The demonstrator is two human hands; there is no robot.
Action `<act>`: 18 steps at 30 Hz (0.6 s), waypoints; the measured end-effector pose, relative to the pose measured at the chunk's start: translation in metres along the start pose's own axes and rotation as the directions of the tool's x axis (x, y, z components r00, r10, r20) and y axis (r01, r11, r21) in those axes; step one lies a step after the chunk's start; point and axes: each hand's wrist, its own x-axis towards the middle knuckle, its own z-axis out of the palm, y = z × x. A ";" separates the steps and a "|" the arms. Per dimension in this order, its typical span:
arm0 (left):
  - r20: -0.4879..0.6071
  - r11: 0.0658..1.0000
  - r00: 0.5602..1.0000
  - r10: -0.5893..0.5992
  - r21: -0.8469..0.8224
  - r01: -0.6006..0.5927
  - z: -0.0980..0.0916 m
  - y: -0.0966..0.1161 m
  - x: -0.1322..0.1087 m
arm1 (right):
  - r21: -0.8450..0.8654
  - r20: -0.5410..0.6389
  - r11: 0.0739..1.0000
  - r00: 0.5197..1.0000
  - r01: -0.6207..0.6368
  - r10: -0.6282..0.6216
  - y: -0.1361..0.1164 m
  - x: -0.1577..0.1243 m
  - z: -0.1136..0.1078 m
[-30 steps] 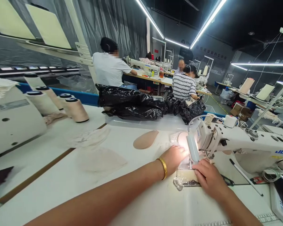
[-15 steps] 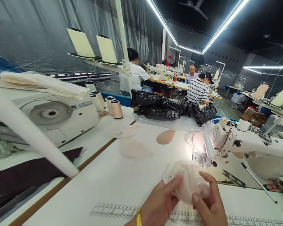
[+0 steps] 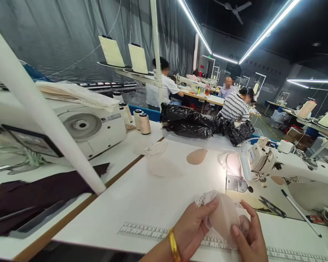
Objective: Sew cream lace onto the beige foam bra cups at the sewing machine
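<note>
Pale, sheer fabric with a lace edge [image 3: 225, 218] is held between both hands above the white table. My left hand [image 3: 192, 225], with a gold band at the wrist, pinches its lace side between thumb and fingers. On the right side, my right hand [image 3: 248, 233] grips the fabric with its thumb in front and fingers behind. A beige teardrop-shaped piece [image 3: 196, 156] lies flat beyond the hands. Left of that rests a sheer pale piece [image 3: 164, 166]. A lit sewing machine [image 3: 278, 160] stands at the right, with light fabric near its needle.
Black plastic bags [image 3: 190, 122] lie behind the table. Thread snips [image 3: 272, 206] and a white pen-like stick [image 3: 300, 213] are at the right. Thread cones [image 3: 144, 124], another machine [image 3: 84, 123] and dark cloth [image 3: 49, 193] are at the left. People sit working farther back.
The view has shifted, so the surroundings appear farther right. The fabric between my hands now hangs more spread out and its lace edge shows more clearly. Both hands still hold it.
</note>
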 end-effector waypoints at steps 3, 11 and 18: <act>0.010 1.000 1.000 -0.007 0.012 0.007 0.001 0.001 0.000 | 0.023 -0.019 1.000 1.000 -0.008 0.009 0.001 0.002 0.000; -0.034 0.999 0.998 -0.047 -0.022 0.046 0.001 0.000 0.006 | 0.008 -0.033 1.000 0.999 -0.004 0.004 0.001 0.000 0.000; -0.055 0.974 0.991 -0.123 0.183 0.131 0.007 0.002 0.008 | 0.121 -0.142 0.992 0.990 0.036 -0.018 0.002 -0.004 0.017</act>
